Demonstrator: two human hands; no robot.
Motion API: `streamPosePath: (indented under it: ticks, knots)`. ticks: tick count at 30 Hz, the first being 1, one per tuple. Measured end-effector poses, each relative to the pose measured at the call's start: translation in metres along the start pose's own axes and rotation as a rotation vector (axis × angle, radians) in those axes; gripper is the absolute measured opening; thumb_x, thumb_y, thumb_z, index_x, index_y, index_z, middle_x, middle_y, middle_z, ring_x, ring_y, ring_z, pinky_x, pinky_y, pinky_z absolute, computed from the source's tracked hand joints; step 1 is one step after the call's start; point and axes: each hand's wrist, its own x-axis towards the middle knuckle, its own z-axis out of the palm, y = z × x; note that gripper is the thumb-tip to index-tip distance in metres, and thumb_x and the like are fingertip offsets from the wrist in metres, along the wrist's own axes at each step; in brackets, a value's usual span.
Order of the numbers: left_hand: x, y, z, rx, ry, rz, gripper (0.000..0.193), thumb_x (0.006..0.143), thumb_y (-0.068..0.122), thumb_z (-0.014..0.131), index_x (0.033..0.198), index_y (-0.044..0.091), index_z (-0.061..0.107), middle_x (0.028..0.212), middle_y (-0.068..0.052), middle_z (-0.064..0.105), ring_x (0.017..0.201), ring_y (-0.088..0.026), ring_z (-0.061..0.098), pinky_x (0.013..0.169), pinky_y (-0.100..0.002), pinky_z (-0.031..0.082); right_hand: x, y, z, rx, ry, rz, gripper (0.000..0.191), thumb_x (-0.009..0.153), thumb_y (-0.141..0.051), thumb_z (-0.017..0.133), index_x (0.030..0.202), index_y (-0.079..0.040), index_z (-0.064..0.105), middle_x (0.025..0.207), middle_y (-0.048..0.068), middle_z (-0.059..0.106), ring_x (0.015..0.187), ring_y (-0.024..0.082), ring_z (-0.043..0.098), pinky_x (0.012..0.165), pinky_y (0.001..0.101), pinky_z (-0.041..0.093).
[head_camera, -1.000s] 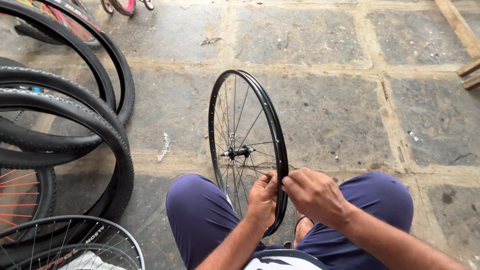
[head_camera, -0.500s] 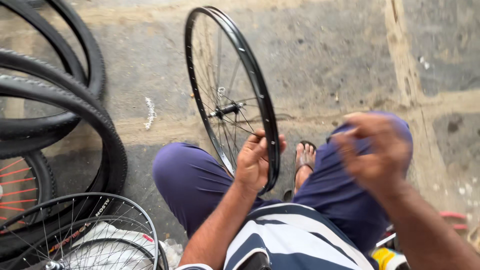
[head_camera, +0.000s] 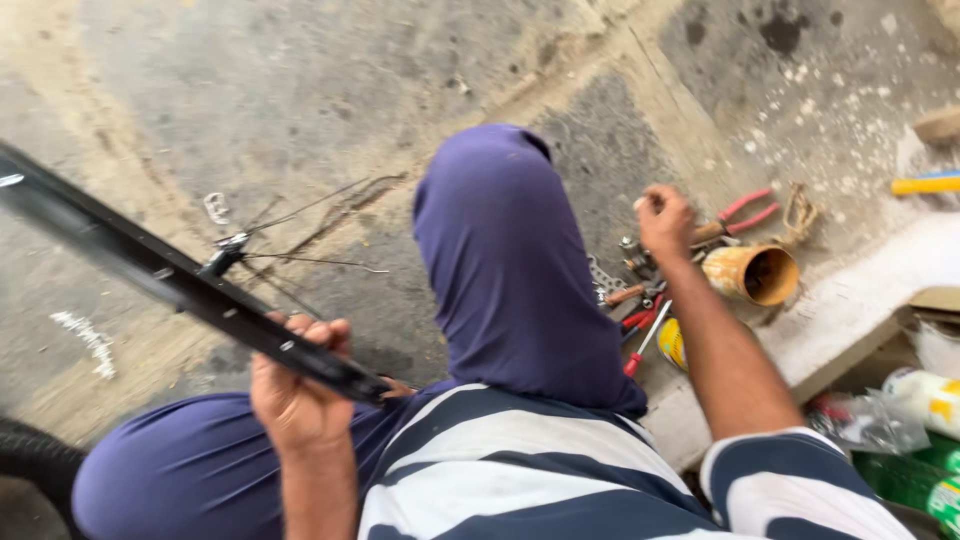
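Left hand (head_camera: 300, 395) grips the black metal wheel rim (head_camera: 190, 285); right hand (head_camera: 665, 220), fist closed, hovers over scattered tools (head_camera: 640, 300)

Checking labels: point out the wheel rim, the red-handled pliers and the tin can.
wheel rim (head_camera: 150, 268), head view, black rim wall.
red-handled pliers (head_camera: 745, 212), head view, red handles.
tin can (head_camera: 745, 272), head view, outer side wall.
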Motion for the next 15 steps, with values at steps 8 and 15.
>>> streamPosePath:
  ticks: [8,15]
  knots:
    - [0.002,-0.005,0.019,-0.025,0.040,0.002,0.024,0.109,0.009,0.065,0.131,0.005,0.057,0.114,-0.007,0.066,0.113,-0.023,0.069,0.118,-0.048,0.043,-0.026,0.040,0.041,-0.351,-0.313,0.201,0.022,0.082,-0.019,0.077,0.104,-0.019,0.080,0.106,0.011,0.077,0.099,0.033,0.072,0.090,0.0436,0.056]
    - [0.008,-0.016,0.011,0.218,0.163,0.062,0.029,0.103,0.012,0.066,0.126,-0.004,0.057,0.112,-0.021,0.072,0.108,-0.034,0.072,0.102,-0.048,0.054,-0.019,0.040,0.059,-0.808,-0.546,0.156,0.017,0.088,-0.025,0.068,0.100,-0.019,0.080,0.105,0.011,0.075,0.097,0.036,0.069,0.082,0.0497,0.054]
